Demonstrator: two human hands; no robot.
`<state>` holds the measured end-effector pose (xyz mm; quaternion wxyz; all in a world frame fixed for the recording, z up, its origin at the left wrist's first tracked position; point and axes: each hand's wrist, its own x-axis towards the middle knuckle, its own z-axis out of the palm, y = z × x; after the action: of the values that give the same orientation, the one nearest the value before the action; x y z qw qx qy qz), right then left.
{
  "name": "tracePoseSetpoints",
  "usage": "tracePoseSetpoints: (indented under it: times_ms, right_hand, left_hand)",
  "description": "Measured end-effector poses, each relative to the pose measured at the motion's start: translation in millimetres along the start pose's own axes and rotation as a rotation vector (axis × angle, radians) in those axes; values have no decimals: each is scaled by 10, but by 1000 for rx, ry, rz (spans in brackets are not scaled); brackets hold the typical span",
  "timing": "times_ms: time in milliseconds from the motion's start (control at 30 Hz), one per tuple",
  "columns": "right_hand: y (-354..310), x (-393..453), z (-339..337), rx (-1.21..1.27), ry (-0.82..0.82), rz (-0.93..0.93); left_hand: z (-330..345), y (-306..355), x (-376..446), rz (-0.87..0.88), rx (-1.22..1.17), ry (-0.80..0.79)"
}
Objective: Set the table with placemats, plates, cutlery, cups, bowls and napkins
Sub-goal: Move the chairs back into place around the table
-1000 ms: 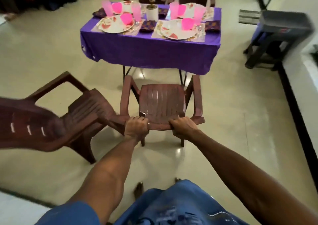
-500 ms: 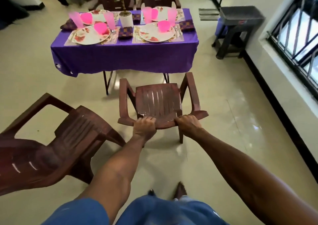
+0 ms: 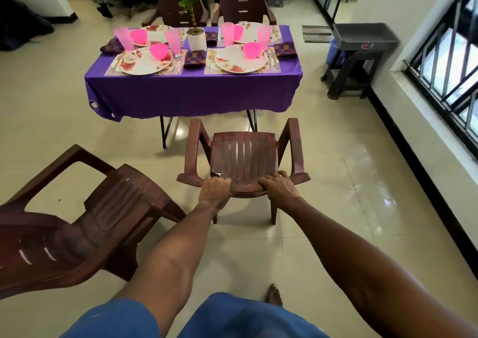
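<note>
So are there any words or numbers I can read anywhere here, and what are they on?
No text here can be read.
Grey stool: a small red and blue logo on its front edge, too small and blurred to read.
Plates, cups, purple tablecloth and brown chair: only patterns, no words.

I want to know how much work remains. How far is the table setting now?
Mostly done: the purple-clothed table carries four floral plates, such as the near right one, each with pink bowls, pink cups, cutlery, checked napkins. In hand: left hand and right hand grip the brown plastic chair's backrest top, short of the table. Left: seating it, and the second brown chair.
</note>
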<state>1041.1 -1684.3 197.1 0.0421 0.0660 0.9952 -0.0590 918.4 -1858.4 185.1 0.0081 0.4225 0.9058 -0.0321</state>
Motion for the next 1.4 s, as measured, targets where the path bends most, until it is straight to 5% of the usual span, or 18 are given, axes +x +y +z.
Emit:
tracePoseSetpoints:
  times_ms: [333,700,1400]
  right_hand:
    - [-10,16,-1,-9,-44,223]
    - [-134,-227,273,11,165,267]
    - [-170,-92,65,156,-157,343]
  left_hand:
    - [-23,-61,-18,-60,-61,-6]
    - [196,-32,-379,-204,-101,-7]
    - [-18,-86,-190,-245,-20,-267]
